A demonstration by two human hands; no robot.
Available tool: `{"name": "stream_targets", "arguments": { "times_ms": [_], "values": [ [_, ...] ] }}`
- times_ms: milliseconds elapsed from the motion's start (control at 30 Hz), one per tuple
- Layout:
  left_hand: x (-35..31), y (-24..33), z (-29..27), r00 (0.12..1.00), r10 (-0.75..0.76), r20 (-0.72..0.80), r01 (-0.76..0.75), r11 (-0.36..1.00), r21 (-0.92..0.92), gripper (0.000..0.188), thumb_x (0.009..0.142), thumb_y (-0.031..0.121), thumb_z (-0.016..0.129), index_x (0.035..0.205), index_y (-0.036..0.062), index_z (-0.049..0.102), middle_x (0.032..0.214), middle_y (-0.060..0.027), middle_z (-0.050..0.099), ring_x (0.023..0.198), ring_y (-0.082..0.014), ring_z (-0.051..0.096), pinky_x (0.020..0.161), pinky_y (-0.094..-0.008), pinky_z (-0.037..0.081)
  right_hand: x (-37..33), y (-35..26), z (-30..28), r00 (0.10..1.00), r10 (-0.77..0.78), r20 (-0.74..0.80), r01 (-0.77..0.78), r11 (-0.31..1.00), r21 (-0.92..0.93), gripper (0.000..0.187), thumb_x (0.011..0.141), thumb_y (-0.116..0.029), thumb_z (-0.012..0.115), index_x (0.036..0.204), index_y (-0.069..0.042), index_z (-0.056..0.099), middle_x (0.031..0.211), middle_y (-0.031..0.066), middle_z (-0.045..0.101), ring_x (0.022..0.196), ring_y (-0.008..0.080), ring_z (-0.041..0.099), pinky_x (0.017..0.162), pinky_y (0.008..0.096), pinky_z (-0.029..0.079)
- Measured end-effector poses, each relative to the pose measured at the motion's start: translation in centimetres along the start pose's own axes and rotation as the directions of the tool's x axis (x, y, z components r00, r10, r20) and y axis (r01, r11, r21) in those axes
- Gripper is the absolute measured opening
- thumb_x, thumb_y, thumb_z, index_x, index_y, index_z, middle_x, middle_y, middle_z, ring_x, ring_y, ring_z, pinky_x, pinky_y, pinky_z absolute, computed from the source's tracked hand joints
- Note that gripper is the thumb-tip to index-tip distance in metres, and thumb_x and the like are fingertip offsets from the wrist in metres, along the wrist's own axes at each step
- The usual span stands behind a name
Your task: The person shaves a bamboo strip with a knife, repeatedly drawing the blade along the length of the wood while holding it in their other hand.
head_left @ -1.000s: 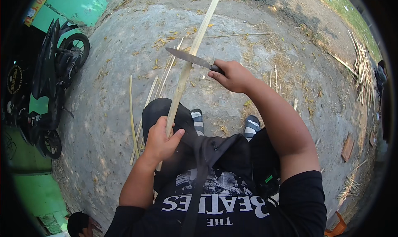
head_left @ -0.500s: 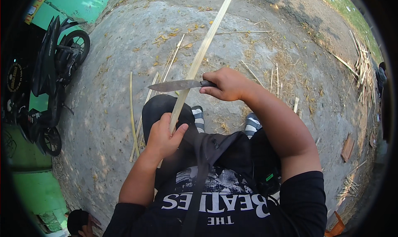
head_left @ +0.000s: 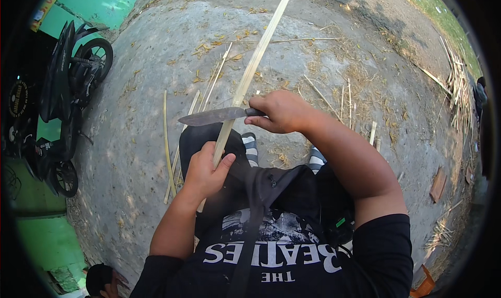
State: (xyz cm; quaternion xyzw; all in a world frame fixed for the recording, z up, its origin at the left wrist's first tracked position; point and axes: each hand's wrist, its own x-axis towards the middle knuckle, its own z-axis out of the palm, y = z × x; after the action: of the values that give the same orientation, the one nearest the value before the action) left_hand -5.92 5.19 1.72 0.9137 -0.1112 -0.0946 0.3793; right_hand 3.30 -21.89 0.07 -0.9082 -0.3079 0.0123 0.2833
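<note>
A long pale bamboo strip (head_left: 257, 55) slants from my lap up past the far edge of the view. My left hand (head_left: 205, 171) is closed round its near part, above my left thigh, with the thumb along the side. In my right hand (head_left: 279, 111) is a knife (head_left: 211, 117), gripped by its dark handle. The blade points left and lies across the strip, a little beyond my left hand. Whether the edge bites into the strip cannot be made out.
Several thin strips (head_left: 166, 136) lie on the concrete ground left of my legs. A heap of split sticks (head_left: 459, 97) is at the far right, with a brown wood block (head_left: 438, 185) nearer. A black motorbike (head_left: 67, 105) stands at the left. Another person (head_left: 102, 279) shows at the lower left.
My right hand and the knife have slid a short way down the strip, nearer my left hand and slightly left. My left hand keeps its hold in the same place.
</note>
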Motion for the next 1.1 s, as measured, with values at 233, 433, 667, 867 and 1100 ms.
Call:
{"name": "stream_targets", "arguments": {
  "times_ms": [233,433,667,867,1100],
  "values": [
    [0.3,0.0,0.0,1.000,0.010,0.006,-0.010,1.000,-0.026,0.040,0.095,0.033,0.073,0.106,-0.0034,0.060,0.081,-0.0191,0.068,0.073,-0.0348,0.068,0.068,-0.0405,0.053,-0.1,1.0,0.7,0.995,0.037,-0.097,-0.033,0.998,0.047,0.039,0.096,-0.043,0.067,0.088,-0.005,0.061,0.067,0.0190,0.062,0.068,0.0445,0.063,0.061,0.0523,0.048],
    [0.5,0.1,0.1,1.000,-0.023,0.008,0.023,0.997,-0.071,0.038,0.095,0.030,0.073,0.107,-0.0035,0.060,0.080,-0.0163,0.069,0.071,-0.0271,0.068,0.068,-0.0373,0.053,-0.2,2.8,-0.4,0.995,0.097,-0.036,-0.097,0.995,0.002,0.047,0.096,-0.052,0.062,0.091,-0.006,0.063,0.075,0.0189,0.067,0.078,0.0441,0.066,0.069,0.0544,0.051],
    [0.1,-0.3,-0.1,0.999,-0.044,-0.024,0.041,0.994,-0.106,0.035,0.094,0.027,0.074,0.105,-0.0033,0.059,0.077,-0.0131,0.066,0.067,-0.0208,0.063,0.066,-0.0348,0.051,0.3,1.5,0.2,0.996,0.081,-0.041,-0.080,0.997,0.022,0.044,0.097,-0.049,0.064,0.090,-0.006,0.062,0.071,0.0195,0.064,0.074,0.0449,0.065,0.065,0.0539,0.049],
    [0.2,-0.2,0.0,0.997,-0.076,-0.012,0.075,0.992,-0.101,0.033,0.094,0.025,0.073,0.105,-0.0035,0.059,0.078,-0.0151,0.067,0.068,-0.0239,0.065,0.066,-0.0362,0.052,-0.1,1.2,0.5,0.995,0.092,-0.030,-0.092,0.996,0.017,0.042,0.097,-0.046,0.065,0.088,-0.005,0.060,0.066,0.0203,0.061,0.069,0.0456,0.063,0.062,0.0542,0.047],
    [-0.1,0.3,0.4,0.998,-0.023,-0.053,0.019,0.998,-0.059,0.026,0.094,0.018,0.069,0.105,-0.0038,0.059,0.078,-0.0177,0.067,0.068,-0.0301,0.068,0.065,-0.0388,0.052,0.3,2.2,-1.8,0.959,0.284,-0.013,-0.284,0.959,0.000,0.049,0.097,-0.054,0.060,0.095,-0.005,0.064,0.071,0.0213,0.064,0.075,0.0442,0.066,0.070,0.0538,0.051]
  ]
}}
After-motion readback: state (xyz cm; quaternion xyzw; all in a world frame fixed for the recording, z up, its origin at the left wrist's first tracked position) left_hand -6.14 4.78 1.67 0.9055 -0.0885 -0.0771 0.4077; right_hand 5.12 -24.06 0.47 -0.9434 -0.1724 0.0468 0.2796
